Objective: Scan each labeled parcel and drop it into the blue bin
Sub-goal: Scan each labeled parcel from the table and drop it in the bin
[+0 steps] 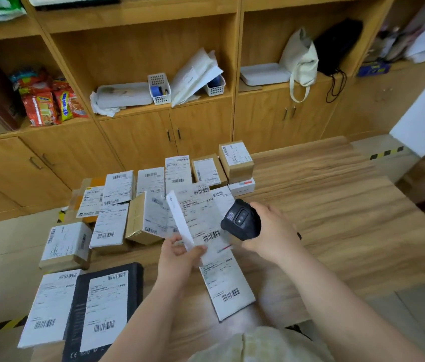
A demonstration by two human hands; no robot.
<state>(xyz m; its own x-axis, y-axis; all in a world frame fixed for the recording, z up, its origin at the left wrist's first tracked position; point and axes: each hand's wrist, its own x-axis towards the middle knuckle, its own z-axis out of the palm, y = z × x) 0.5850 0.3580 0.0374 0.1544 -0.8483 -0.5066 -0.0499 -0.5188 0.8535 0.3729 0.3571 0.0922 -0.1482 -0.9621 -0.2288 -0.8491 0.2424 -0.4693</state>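
Note:
My left hand pinches the lower end of a thin white labeled parcel and holds it tilted up above the wooden table. My right hand grips a black handheld scanner just right of the parcel, close to its barcode. A flat white parcel lies on the table under my hands. Several other labeled parcels lie in rows to the left and behind, among them a black box and a small brown box. The blue bin is out of sight.
A wooden cabinet with open shelves runs along the back, holding snack bags, small baskets, papers and cloth bags. Yellow-black hazard tape marks the floor to the right and left of the table.

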